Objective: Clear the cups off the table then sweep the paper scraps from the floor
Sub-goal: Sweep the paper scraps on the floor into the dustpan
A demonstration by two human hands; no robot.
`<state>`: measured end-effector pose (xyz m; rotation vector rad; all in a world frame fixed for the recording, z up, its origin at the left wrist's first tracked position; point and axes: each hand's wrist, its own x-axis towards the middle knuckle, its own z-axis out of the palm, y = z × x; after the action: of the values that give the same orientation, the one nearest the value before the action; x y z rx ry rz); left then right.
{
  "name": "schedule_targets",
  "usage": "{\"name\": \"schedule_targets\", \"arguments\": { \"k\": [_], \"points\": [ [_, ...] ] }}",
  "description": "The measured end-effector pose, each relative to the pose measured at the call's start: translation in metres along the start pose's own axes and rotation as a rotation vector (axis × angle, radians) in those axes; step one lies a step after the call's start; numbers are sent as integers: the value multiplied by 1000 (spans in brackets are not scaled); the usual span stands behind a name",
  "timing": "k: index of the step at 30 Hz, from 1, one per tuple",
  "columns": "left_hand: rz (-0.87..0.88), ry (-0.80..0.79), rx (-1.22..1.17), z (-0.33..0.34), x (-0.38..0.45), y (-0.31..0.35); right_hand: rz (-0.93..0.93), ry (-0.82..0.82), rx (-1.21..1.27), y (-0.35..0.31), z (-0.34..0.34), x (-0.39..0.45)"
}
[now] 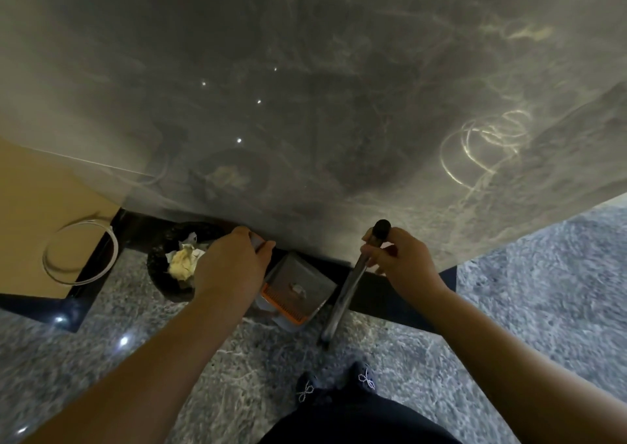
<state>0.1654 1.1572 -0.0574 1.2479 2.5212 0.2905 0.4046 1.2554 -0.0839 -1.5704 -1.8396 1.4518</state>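
Head view: a light scrap (298, 290) lies loose in the stiff dustpan (295, 284), gripped by left fingers (263, 248); right fingers (373, 250) are clamped on the broom (346, 291); tipping slowly is advised

Left hand (234, 260) holding dustpan (295, 287) beside bin (163, 257); right hand (400, 257) closed on broom handle (353, 280)

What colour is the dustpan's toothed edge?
Orange, on a grey dustpan; head view.

Grey dustpan (298, 282) with orange comb edge is held tilted above the floor (237, 369), beside the black bin (163, 267). One small white paper scrap (298, 289) lies inside it. Crumpled pale paper (183, 262) sits in the bin.
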Motion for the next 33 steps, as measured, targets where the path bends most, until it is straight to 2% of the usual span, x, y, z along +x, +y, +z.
{"name": "schedule_targets", "arguments": {
  "k": [5,14,23,27,33],
  "points": [
    [-39,0,-30,-8,-7,-2,-7,-56,235,-2,0,-8],
    [-44,22,-67,-27,-24,-7,-46,-61,178,-13,1,-21],
    [-78,56,-172,-26,-30,-4,-56,-70,234,-7,-8,-28],
    [-96,0,-261,-18,-28,3,-9,18,230,7,-11,-31],
    [-90,-79,-318,1,-21,20,-65,146,215,10,-20,-18]
  ]
}}
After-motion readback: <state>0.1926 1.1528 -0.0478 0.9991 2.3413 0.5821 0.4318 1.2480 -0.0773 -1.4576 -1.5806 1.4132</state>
